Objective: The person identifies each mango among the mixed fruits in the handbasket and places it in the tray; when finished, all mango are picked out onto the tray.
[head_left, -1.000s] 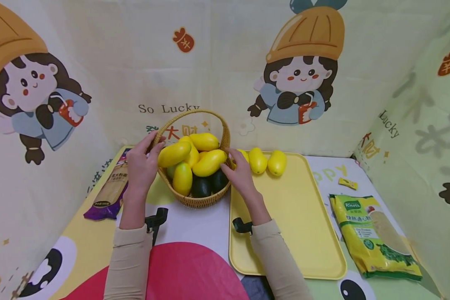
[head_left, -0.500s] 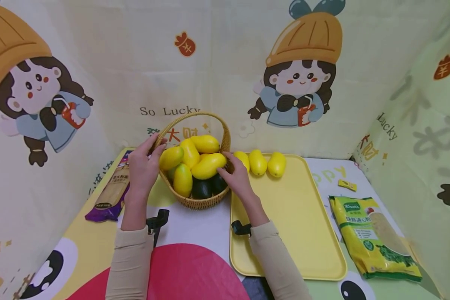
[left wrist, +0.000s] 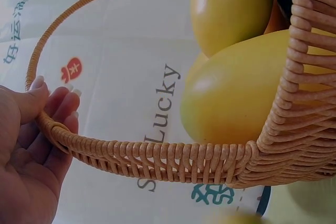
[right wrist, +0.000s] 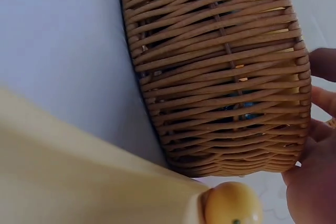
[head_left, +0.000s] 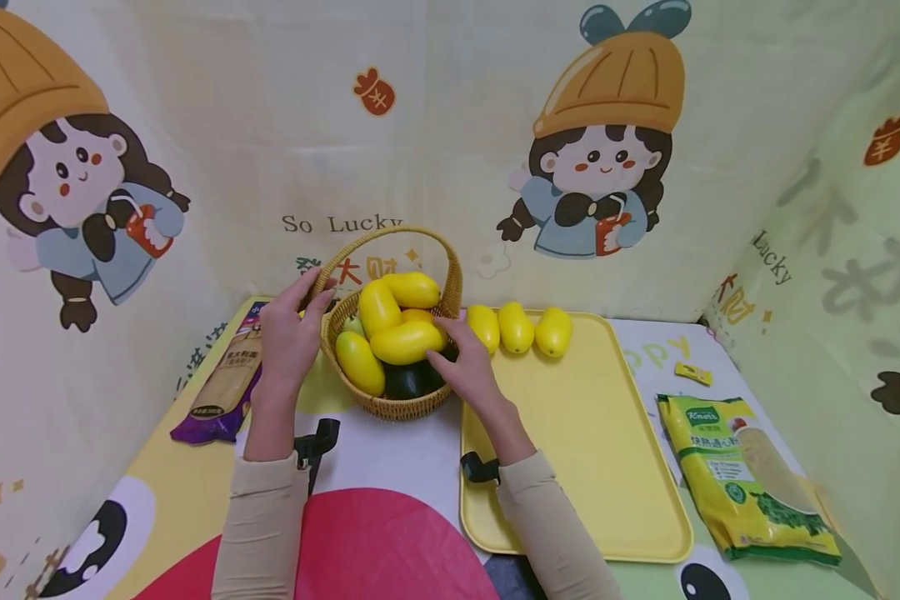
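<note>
A wicker basket (head_left: pixel 401 407) holds several yellow mangoes (head_left: pixel 378 308) and dark green, avocado-like fruit (head_left: pixel 403 379). My left hand (head_left: pixel 287 333) holds the left side of its handle (left wrist: pixel 157 153); in the left wrist view the thumb lies in front and the fingers behind. At the basket's right side, my right hand (head_left: pixel 468 362) pinches the end of a mango (head_left: pixel 405 342) lying across the top. The right wrist view shows the fingers of that hand (right wrist: pixel 315 177) at the rim, their tips hidden. Part of another mango (left wrist: pixel 239 219) shows blurred outside the basket.
A yellow tray (head_left: pixel 570 467) to the right bears three mangoes (head_left: pixel 517 327) at its far end. Further right lie a green-and-yellow Knorr bag (head_left: pixel 746 479) and a small yellow packet (head_left: pixel 693 372). A purple pasta pack (head_left: pixel 221 375) lies left. A printed cloth wall stands behind.
The left top mango has slid down and out of the basket beside my left hand. The front mango has shifted left with my right hand. The left hand stays at the handle.
</note>
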`<act>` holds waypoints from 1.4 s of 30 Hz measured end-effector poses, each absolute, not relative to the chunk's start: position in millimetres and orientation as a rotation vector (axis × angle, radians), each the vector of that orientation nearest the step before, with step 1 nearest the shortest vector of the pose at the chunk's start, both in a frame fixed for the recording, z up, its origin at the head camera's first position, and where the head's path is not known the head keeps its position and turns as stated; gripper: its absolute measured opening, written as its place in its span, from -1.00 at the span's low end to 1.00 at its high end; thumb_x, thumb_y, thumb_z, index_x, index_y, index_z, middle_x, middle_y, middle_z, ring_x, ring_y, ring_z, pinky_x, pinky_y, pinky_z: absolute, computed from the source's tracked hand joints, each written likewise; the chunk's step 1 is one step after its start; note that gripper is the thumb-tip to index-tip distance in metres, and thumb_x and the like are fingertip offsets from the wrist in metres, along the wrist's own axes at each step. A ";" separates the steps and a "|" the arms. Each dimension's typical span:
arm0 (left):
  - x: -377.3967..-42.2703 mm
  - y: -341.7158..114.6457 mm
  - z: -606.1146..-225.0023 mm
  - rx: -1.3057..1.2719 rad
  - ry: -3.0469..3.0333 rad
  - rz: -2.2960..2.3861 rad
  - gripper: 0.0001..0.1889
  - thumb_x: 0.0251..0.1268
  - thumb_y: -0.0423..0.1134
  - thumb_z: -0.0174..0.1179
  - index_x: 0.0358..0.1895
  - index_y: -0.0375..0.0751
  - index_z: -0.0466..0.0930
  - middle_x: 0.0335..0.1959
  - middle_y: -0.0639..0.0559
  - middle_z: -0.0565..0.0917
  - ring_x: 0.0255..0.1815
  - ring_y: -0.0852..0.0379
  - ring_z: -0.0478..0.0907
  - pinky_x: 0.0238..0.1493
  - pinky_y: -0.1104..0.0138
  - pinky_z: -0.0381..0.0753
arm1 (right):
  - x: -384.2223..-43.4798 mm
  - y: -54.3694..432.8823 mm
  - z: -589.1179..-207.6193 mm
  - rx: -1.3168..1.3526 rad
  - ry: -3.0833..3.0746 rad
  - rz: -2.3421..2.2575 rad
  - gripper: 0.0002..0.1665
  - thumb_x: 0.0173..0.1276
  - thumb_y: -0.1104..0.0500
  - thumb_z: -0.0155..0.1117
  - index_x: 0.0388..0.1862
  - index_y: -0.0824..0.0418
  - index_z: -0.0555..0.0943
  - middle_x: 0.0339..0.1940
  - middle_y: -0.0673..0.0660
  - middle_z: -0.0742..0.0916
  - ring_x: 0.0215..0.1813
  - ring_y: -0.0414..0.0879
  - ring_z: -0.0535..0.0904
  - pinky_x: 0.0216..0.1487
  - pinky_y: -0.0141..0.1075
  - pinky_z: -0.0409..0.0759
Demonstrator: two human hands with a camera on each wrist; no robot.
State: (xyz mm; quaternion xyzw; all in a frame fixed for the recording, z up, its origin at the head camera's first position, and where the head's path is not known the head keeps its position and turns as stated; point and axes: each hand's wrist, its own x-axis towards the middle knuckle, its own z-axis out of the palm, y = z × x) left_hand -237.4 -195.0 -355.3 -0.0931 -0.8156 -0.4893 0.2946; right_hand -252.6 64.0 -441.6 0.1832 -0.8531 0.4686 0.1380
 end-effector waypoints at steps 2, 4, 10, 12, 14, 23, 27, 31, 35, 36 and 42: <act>-237.6 -194.6 -354.0 -0.244 -2.179 -1.299 -0.56 0.47 -0.19 0.12 0.37 -0.04 0.48 0.09 -0.06 0.73 0.14 0.05 0.66 0.11 0.54 0.61 | -252.4 63.8 -439.0 0.583 -2.497 1.287 -0.34 0.32 0.10 0.38 0.40 0.04 0.46 0.41 0.05 0.53 0.47 -0.03 0.39 0.52 -0.07 0.35; -237.4 -194.0 -352.7 -0.242 -2.186 -1.301 -0.56 0.48 -0.18 0.11 0.38 -0.01 0.48 0.10 -0.06 0.73 0.15 0.06 0.66 0.12 0.50 0.62 | -251.4 63.3 -435.6 0.626 -2.533 1.228 -0.32 0.32 0.11 0.38 0.42 0.02 0.44 0.44 0.06 0.48 0.49 -0.02 0.36 0.52 -0.06 0.35; -236.9 -192.4 -349.8 -0.258 -2.178 -1.277 -0.56 0.47 -0.18 0.12 0.37 -0.03 0.48 0.09 -0.04 0.74 0.13 0.10 0.67 0.10 0.56 0.61 | -247.9 60.0 -425.8 0.674 -2.607 1.159 -0.28 0.30 0.09 0.40 0.44 -0.02 0.41 0.37 0.06 0.45 0.38 -0.02 0.38 0.43 -0.08 0.45; -236.8 -192.1 -349.0 -0.261 -2.171 -1.271 -0.56 0.46 -0.20 0.13 0.37 -0.05 0.49 0.08 -0.05 0.74 0.12 0.10 0.67 0.08 0.60 0.60 | -247.2 58.7 -424.2 0.689 -2.620 1.156 -0.26 0.29 0.08 0.42 0.44 0.00 0.41 0.37 0.05 0.45 0.38 -0.03 0.38 0.43 -0.08 0.46; -236.7 -191.9 -348.8 -0.259 -2.169 -1.270 -0.56 0.46 -0.20 0.14 0.37 -0.06 0.49 0.07 -0.05 0.74 0.11 0.10 0.68 0.07 0.62 0.59 | -246.9 57.5 -423.3 0.706 -2.635 1.154 -0.26 0.30 0.09 0.42 0.44 0.02 0.40 0.40 0.04 0.45 0.41 -0.04 0.38 0.47 -0.09 0.43; -236.9 -192.0 -349.9 -0.257 -2.169 -1.281 -0.56 0.46 -0.21 0.13 0.36 -0.08 0.49 0.08 -0.05 0.74 0.13 0.10 0.67 0.10 0.55 0.61 | -243.9 56.3 -422.6 0.727 -2.656 1.137 -0.25 0.30 0.03 0.41 0.44 -0.05 0.38 0.36 -0.01 0.52 0.34 -0.08 0.44 0.43 -0.11 0.46; -237.3 -192.7 -351.5 -0.255 -2.173 -1.280 -0.56 0.47 -0.20 0.13 0.36 -0.07 0.49 0.08 -0.05 0.74 0.13 0.10 0.67 0.10 0.56 0.61 | -243.0 57.6 -421.9 0.734 -2.621 1.186 -0.29 0.27 0.05 0.43 0.39 -0.04 0.43 0.31 -0.01 0.54 0.28 -0.08 0.46 0.38 -0.09 0.50; -237.3 -193.5 -352.9 -0.255 -2.174 -1.292 -0.56 0.47 -0.19 0.12 0.37 -0.10 0.49 0.09 -0.04 0.74 0.13 0.10 0.67 0.10 0.58 0.60 | -243.0 60.5 -419.9 0.725 -2.597 1.243 -0.29 0.24 0.09 0.46 0.38 -0.01 0.46 0.30 0.02 0.54 0.27 -0.06 0.46 0.39 -0.07 0.49; -236.8 -193.8 -353.0 -0.246 -2.178 -1.305 -0.56 0.47 -0.20 0.12 0.37 -0.07 0.48 0.09 -0.06 0.73 0.13 0.07 0.67 0.10 0.57 0.60 | -242.7 66.3 -416.7 0.709 -2.606 1.293 -0.30 0.25 0.12 0.45 0.38 -0.02 0.47 0.31 0.02 0.54 0.33 -0.05 0.45 0.43 -0.06 0.46; -236.9 -194.0 -353.3 -0.244 -2.180 -1.307 -0.56 0.47 -0.20 0.12 0.37 -0.07 0.48 0.09 -0.06 0.73 0.13 0.06 0.67 0.11 0.55 0.60 | -242.6 68.2 -415.7 0.704 -2.609 1.301 -0.31 0.26 0.12 0.45 0.37 -0.02 0.47 0.31 0.02 0.55 0.36 -0.04 0.44 0.44 -0.06 0.44; -238.5 -194.8 -356.0 -0.229 -2.191 -1.300 -0.56 0.47 -0.19 0.12 0.37 -0.01 0.49 0.09 -0.04 0.73 0.14 0.08 0.66 0.13 0.52 0.60 | -243.2 83.4 -412.5 0.613 -2.603 1.327 -0.31 0.24 0.12 0.47 0.36 -0.05 0.49 0.39 0.03 0.53 0.61 0.06 0.18 0.58 -0.02 0.23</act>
